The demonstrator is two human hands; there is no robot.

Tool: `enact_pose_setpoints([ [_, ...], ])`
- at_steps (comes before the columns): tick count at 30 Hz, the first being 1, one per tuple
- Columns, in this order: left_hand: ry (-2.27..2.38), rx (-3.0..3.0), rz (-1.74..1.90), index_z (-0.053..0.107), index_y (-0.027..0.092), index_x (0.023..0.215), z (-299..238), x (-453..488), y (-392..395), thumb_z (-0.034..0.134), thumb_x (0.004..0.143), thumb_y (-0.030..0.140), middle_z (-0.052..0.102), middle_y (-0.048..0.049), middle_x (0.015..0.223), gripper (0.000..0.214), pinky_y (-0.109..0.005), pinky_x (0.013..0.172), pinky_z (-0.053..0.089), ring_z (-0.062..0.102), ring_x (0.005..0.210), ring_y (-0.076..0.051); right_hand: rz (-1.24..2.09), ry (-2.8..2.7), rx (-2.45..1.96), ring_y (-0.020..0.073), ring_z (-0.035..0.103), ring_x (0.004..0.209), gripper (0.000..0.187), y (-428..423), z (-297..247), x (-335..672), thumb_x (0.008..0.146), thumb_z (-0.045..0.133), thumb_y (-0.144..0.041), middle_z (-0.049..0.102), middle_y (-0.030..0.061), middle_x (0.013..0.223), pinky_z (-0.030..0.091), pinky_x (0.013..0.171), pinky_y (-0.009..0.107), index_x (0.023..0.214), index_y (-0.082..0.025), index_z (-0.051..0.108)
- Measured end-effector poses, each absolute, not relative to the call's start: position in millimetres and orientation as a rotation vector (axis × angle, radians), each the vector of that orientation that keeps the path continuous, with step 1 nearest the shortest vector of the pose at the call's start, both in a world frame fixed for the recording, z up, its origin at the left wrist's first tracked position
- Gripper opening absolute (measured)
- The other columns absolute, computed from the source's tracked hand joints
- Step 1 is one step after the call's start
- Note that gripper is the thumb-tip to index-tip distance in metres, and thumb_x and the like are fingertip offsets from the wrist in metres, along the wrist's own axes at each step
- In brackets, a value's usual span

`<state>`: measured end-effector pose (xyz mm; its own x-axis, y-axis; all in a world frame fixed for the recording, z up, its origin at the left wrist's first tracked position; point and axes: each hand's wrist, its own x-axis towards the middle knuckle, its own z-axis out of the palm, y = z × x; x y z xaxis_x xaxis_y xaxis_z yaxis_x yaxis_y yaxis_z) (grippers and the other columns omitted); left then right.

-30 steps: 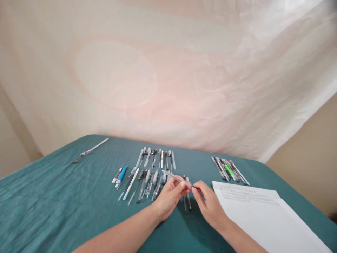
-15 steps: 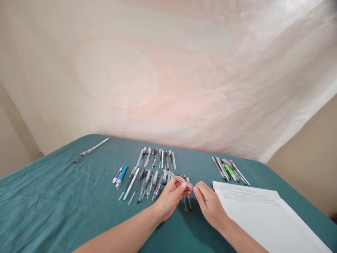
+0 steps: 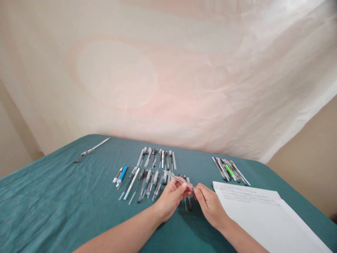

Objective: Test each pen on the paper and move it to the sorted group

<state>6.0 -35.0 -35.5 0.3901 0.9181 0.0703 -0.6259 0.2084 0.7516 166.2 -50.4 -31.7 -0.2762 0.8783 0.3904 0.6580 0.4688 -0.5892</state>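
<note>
A slim translucent pen point(image 3: 177, 178) slants between my hands above the table. Thumb and fingers of my left hand point(image 3: 171, 198) are closed around its middle. My right hand point(image 3: 209, 205) pinches its lower right end, and the fingertips hide that tip. Below and behind the hands lie several pen parts in a row, among them clear barrels, caps and thin refills; my left hand covers some of them. A dark pen part point(image 3: 190, 203) shows in the gap between the hands.
A blue pen point(image 3: 121, 176) and a white pen point(image 3: 131, 183) lie left of my hands. Farther back is a second row of pen parts point(image 3: 162, 160). Several pens point(image 3: 223, 168) lie behind white paper point(image 3: 252, 221) with writing. A long thin item point(image 3: 92, 150) lies far left.
Almost nothing differs. My right hand has shifted very slightly, still pinching the pen's end. The left hand keeps its hold.
</note>
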Motion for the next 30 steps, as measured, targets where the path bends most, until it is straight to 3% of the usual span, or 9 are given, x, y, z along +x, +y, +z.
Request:
enact_pose_setpoints([
  [4, 0.441, 0.771, 1.143, 0.053, 0.015, 0.084, -35.8, 6.4, -34.1, 0.062, 0.076, 0.029, 0.061, -0.0056, 0.088, 0.018, -0.031, 0.083, 0.041, 0.057, 0.085, -0.015, 0.36, -2.058, -1.273, 0.0134, 0.052, 0.061, 0.016, -50.5, -28.5, 165.3, 0.088, 0.038, -0.032, 0.054, 0.0009, 0.075, 0.04, 0.058, 0.024, 0.09, -0.02, 0.048],
  [11, 0.445, 0.778, 1.126, 0.053, 0.015, 0.084, -35.0, 6.2, -35.6, 0.063, 0.075, 0.029, 0.061, -0.0057, 0.089, 0.019, -0.031, 0.083, 0.04, 0.056, 0.085, -0.015, 0.249, -2.123, -1.25, 0.0135, 0.051, 0.062, 0.028, -48.2, -32.0, 166.7, 0.091, 0.03, -0.029, 0.05, 0.0005, 0.068, 0.039, 0.06, 0.024, 0.071, -0.021, 0.048],
  [16, 0.447, 0.797, 1.137, 0.052, 0.015, 0.085, -35.8, 6.6, -36.0, 0.059, 0.079, 0.026, 0.06, -0.0059, 0.09, 0.014, -0.031, 0.084, 0.04, 0.056, 0.085, -0.014, 0.323, -2.055, -1.295, 0.0139, 0.052, 0.062, 0.016, -49.8, -29.6, 167.8, 0.089, 0.037, -0.031, 0.054, 0.0008, 0.073, 0.04, 0.061, 0.024, 0.085, -0.021, 0.049],
  [21, 0.442, 0.815, 1.133, 0.051, 0.015, 0.086, -37.0, 6.6, -35.0, 0.058, 0.08, 0.025, 0.059, -0.0061, 0.091, 0.014, -0.032, 0.085, 0.04, 0.055, 0.087, -0.015, 0.367, -2.056, -1.265, 0.0149, 0.051, 0.064, 0.021, -49.3, -30.9, 167.4, 0.09, 0.033, -0.031, 0.052, 0.0015, 0.073, 0.039, 0.062, 0.026, 0.081, -0.021, 0.049],
  [30, 0.447, 0.853, 1.146, 0.051, 0.016, 0.084, -38.6, 6.7, -34.0, 0.061, 0.077, 0.03, 0.059, -0.0048, 0.087, 0.019, -0.03, 0.082, 0.04, 0.055, 0.084, -0.014, 1.081, -1.777, -1.177, 0.012, 0.05, 0.052, 0.033, -46.2, -28.3, 163.7, 0.09, 0.028, -0.042, 0.049, -0.0033, 0.057, 0.042, 0.05, 0.022, 0.071, -0.02, 0.044],
])
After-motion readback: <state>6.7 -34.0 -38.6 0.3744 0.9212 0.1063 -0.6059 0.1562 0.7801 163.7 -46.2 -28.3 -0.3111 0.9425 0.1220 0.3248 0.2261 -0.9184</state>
